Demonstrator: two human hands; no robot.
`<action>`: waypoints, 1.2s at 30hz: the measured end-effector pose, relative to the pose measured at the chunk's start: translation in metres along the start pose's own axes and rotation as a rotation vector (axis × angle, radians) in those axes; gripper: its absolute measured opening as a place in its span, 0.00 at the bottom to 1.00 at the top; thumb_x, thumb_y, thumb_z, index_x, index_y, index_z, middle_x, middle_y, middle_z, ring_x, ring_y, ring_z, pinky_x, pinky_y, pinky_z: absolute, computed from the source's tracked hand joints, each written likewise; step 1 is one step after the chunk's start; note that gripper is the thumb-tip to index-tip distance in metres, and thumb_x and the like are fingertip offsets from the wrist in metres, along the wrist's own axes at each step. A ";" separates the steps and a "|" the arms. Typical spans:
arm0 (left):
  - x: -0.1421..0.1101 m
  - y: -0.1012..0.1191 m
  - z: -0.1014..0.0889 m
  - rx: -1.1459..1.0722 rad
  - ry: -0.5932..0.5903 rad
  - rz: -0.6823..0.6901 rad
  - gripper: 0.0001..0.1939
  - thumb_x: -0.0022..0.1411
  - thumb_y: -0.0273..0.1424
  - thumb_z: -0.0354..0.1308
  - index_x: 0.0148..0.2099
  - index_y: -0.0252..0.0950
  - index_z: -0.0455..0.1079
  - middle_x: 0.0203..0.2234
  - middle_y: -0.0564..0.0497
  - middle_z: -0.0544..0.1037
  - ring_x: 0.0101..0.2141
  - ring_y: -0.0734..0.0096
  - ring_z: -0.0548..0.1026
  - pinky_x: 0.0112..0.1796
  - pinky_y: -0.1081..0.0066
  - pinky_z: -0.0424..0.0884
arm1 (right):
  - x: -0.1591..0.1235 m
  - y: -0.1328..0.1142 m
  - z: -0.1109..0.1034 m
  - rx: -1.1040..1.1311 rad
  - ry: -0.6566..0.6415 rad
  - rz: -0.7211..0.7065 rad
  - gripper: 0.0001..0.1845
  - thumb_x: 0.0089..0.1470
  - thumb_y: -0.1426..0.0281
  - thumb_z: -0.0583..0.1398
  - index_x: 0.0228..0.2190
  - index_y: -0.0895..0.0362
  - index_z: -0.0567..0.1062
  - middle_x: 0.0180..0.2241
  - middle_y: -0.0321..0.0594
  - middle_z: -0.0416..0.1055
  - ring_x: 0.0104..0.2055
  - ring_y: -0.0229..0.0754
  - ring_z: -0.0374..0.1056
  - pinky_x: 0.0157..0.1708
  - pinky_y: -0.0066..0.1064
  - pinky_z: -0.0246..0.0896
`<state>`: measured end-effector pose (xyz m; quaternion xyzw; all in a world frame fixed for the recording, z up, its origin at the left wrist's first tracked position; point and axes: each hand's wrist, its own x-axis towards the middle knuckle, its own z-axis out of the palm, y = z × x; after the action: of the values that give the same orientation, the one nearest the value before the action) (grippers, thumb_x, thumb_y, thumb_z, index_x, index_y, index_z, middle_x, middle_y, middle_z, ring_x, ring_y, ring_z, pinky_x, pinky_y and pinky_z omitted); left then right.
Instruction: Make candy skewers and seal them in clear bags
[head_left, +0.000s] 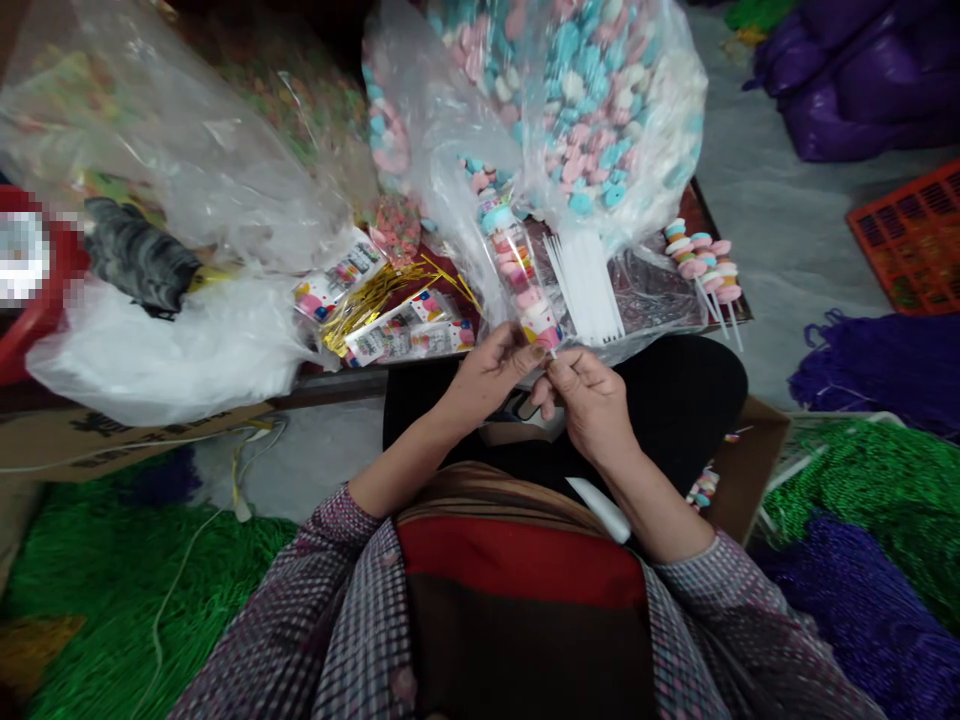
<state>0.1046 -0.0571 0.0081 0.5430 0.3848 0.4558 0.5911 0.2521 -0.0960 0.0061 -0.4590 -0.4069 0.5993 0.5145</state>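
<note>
Both hands pinch the bottom end of a wrapped candy skewer (519, 270): left hand (491, 370) and right hand (592, 400) touching, beside white sticks (585, 285)

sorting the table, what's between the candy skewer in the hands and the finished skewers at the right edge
In the head view, a fan of bare white sticks on clear plastic lies between the bagged skewer and the finished skewers.

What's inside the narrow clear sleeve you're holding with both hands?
The clear sleeve holds a stacked skewer of pink, white and blue candies. The left hand and right hand cover its lower end, so the stick cannot be seen.
</note>
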 end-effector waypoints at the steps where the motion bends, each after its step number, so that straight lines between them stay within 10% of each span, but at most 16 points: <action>1: 0.000 0.000 -0.002 0.090 0.003 0.014 0.18 0.68 0.50 0.58 0.38 0.40 0.70 0.31 0.52 0.75 0.33 0.72 0.73 0.37 0.69 0.71 | 0.001 0.000 -0.001 -0.016 0.016 -0.015 0.19 0.55 0.51 0.68 0.30 0.54 0.75 0.21 0.30 0.75 0.17 0.30 0.63 0.21 0.25 0.60; 12: 0.007 0.012 -0.009 0.795 -0.076 0.328 0.16 0.71 0.35 0.47 0.29 0.40 0.56 0.24 0.53 0.67 0.28 0.69 0.66 0.33 0.65 0.62 | 0.009 -0.010 -0.003 -0.185 0.015 -0.035 0.25 0.54 0.46 0.67 0.26 0.55 0.74 0.15 0.28 0.68 0.17 0.31 0.60 0.20 0.25 0.54; 23: 0.017 0.017 -0.007 -0.422 0.038 -0.099 0.33 0.52 0.53 0.71 0.54 0.43 0.68 0.37 0.50 0.79 0.40 0.66 0.79 0.42 0.66 0.74 | 0.002 -0.006 -0.003 -0.324 0.010 -0.110 0.23 0.60 0.46 0.63 0.30 0.53 0.75 0.17 0.28 0.68 0.20 0.33 0.61 0.25 0.29 0.58; 36: 0.006 0.011 0.016 -0.401 -0.030 -0.304 0.24 0.62 0.53 0.62 0.45 0.38 0.72 0.15 0.63 0.59 0.16 0.76 0.66 0.18 0.74 0.65 | 0.006 -0.002 0.005 -0.298 -0.153 -0.070 0.24 0.62 0.51 0.62 0.22 0.54 0.74 0.18 0.32 0.69 0.20 0.32 0.63 0.25 0.29 0.60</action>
<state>0.1198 -0.0559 0.0205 0.3576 0.3549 0.4208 0.7544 0.2479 -0.0900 0.0088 -0.4686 -0.5451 0.5473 0.4288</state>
